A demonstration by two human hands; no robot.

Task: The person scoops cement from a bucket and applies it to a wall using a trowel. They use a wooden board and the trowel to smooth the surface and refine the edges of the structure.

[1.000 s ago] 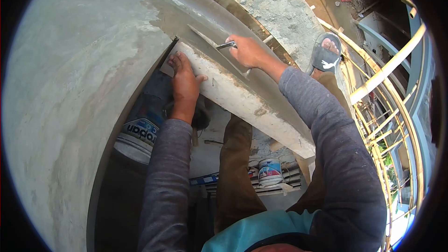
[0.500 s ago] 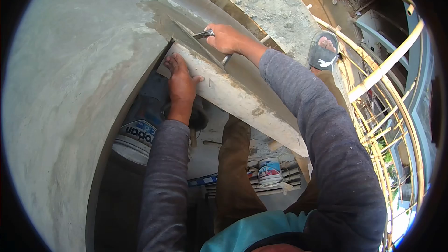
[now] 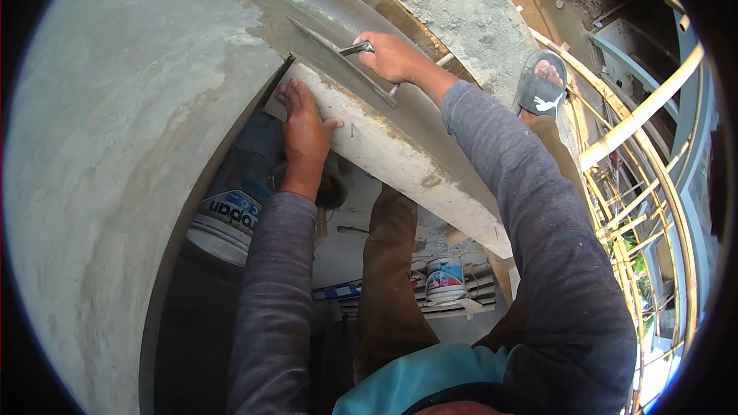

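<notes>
My right hand (image 3: 388,56) is closed around the handle of a steel plastering trowel (image 3: 350,61). The trowel's long blade lies against a wet grey mortar strip (image 3: 314,48) along the top of the ledge. Below the strip runs a pale wooden board (image 3: 392,150), crusted with mortar at its upper edge and with a few nails sticking out. My left hand (image 3: 306,138) lies against the board's upper left end, fingers extended on its face and thumb spread to the side.
Smooth grey concrete (image 3: 115,123) fills the left. Beneath the board stand a large paint bucket (image 3: 223,219) and a smaller paint can (image 3: 445,280). My sandalled foot (image 3: 542,81) is on a rough concrete ledge (image 3: 438,8). Bamboo scaffolding (image 3: 642,127) rises at the right, beyond a drop.
My right hand and the trowel have slid slightly right along the mortar strip. My left hand stays on the same end of the board. The view has shifted a little.
</notes>
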